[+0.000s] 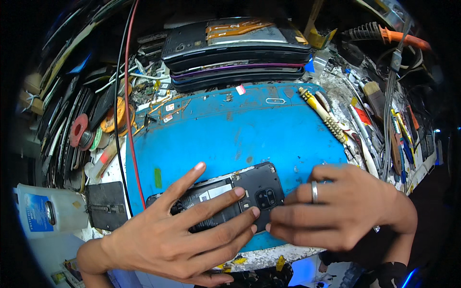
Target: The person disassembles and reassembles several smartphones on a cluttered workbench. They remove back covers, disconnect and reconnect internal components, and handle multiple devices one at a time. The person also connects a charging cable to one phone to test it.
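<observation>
A smartphone (pixel 261 180) with its back cover off lies tilted on the blue work mat (pixel 230 134), close to the front edge. Its battery and label show at the left, its black upper frame with the camera cluster at the right. My left hand (pixel 192 230) lies across it, fingers spread and fingertips pressing on the upper frame and battery. My right hand (pixel 326 206), with a silver ring, is at the phone's right end beside the cameras. Its fingers are curled in and slightly blurred; whatever they may pinch is hidden.
Stacked phones (pixel 235 53) stand behind the mat. A yellow-handled tool (pixel 321 115) lies at its right edge, near brushes and tweezers. Solder spools (pixel 81 132) and a plastic tub (pixel 48 211) are at left. Red and black cables (pixel 129 96) hang down across the left side.
</observation>
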Demonstrator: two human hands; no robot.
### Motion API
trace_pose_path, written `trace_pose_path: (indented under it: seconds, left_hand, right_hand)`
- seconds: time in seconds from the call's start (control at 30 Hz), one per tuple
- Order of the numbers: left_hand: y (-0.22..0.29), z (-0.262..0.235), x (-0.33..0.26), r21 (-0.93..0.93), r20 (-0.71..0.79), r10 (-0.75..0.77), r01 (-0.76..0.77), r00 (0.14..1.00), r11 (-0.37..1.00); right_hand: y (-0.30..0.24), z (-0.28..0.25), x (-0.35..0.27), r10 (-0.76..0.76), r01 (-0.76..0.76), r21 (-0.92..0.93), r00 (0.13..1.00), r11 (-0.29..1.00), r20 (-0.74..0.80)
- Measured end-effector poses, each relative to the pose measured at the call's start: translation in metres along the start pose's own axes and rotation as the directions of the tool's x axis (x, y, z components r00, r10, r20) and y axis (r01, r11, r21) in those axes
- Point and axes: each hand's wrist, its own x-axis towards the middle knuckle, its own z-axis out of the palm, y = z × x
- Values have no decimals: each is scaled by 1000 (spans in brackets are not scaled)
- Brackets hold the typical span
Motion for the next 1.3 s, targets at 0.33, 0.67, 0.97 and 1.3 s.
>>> trace_pose_path:
  seconds: [0.33, 0.67, 0.97, 1.3]
  left_hand:
    - [0, 0, -1, -43, 21, -1, 2, 1000, 999]
    - [-10, -4, -4, -101, 110, 58, -46, 992, 994]
    - [-7, 0, -3, -135, 30, 40, -36, 999, 990]
    - [-14, 8, -4, -219, -66, 65, -78, 996, 973]
  right_hand:
    - [22, -14, -11, 97, -97, 70, 995, 993, 10]
    - [10, 5, -6, 121, -121, -9, 992, 993, -34]
    - [-3, 7, 5, 178, -178, 39, 984, 983, -20]
    - [-7, 14, 18, 202, -200, 105, 979, 974, -3]
